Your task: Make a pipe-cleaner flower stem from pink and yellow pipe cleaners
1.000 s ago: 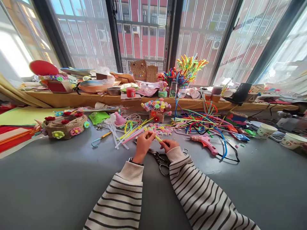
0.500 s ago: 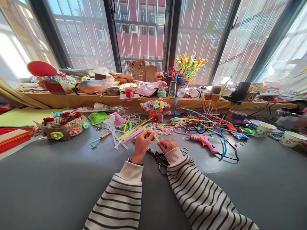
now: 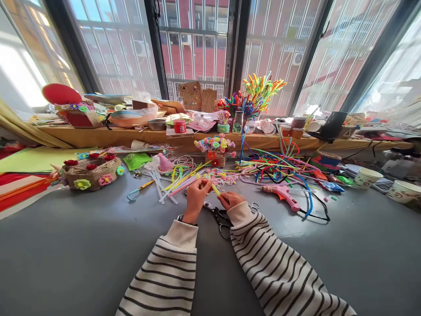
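Between my two hands runs a short yellow pipe cleaner (image 3: 215, 189), tilted down to the right. My left hand (image 3: 197, 195) pinches its upper left end, and my right hand (image 3: 231, 201) grips the lower right end. Just under my hands lie black-handled scissors (image 3: 221, 219) on the grey table, partly hidden by my right hand and sleeve. The silver handles of another pair of scissors (image 3: 254, 207) show beside my right wrist. Behind my hands is a heap of small pastel pieces (image 3: 223, 177). Glue sticks (image 3: 167, 193) lie left of my left hand.
A pink glue gun (image 3: 283, 195) with a black cord lies to the right. Colourful pipe cleaners (image 3: 272, 166) spread behind it. A woven basket with flowers (image 3: 94, 175) stands at left, a small flower pot (image 3: 215, 158) in the middle. Paper cups (image 3: 367, 177) stand at far right.
The view has shifted slightly. My hands hold nearly the same place, with a little more of the yellow pipe cleaner showing between them.
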A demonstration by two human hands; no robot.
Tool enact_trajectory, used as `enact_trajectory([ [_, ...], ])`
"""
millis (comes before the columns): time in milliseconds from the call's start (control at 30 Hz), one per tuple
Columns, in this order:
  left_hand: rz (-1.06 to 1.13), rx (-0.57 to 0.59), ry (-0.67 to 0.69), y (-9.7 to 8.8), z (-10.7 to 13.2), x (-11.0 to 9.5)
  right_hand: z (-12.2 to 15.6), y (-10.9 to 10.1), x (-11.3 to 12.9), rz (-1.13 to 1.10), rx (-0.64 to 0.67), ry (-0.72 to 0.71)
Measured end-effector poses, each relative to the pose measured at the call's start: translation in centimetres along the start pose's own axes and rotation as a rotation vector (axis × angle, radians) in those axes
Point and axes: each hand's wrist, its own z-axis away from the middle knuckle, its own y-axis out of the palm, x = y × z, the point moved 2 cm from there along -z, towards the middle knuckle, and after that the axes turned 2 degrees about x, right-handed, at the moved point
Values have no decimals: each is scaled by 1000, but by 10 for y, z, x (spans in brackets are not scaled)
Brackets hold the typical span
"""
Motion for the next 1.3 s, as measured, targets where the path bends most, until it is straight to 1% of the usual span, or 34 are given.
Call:
enact_trajectory([
  [100,-17,-9,11,0,-1,1,0,-1,1,14,6,16],
  [167,-19,-10,13,0,-2,3,0,-2,1,-40,4,10],
  [233,5,-4,6,0,-2,4,0,-3,0,-173,-11,25],
  [300,50,13,-4,0,-3,4,-1,-4,-2,-356,-33,76],
  [400,125,67,-2,2,-3,2,-1,-6,-6,-557,-116,152],
  [500,169,126,2,4,-4,1,-3,-5,-14,-650,-241,207],
  [567,167,154,4,5,-6,2,-4,-2,-19,-711,-278,258],
  [667,179,209,6,7,-7,3,-5,3,-24,-795,-278,304],
  [800,312,298,-16,9,-3,0,-5,4,-22,-894,-252,324],
  [933,410,317,-40,11,1,-6,-5,-3,-13,-1008,-262,303],
  [1033,430,334,-126,12,1,-5,-5,-6,-8,-1077,-228,302],
  [1133,429,302,-205,11,-1,1,-4,-7,-6,-1052,-217,318],
  [1233,437,245,-201,9,-3,4,-2,-9,-4,-967,-219,270],
  [1300,463,251,-201,8,-3,3,-2,-9,-2,-946,-175,218],
])
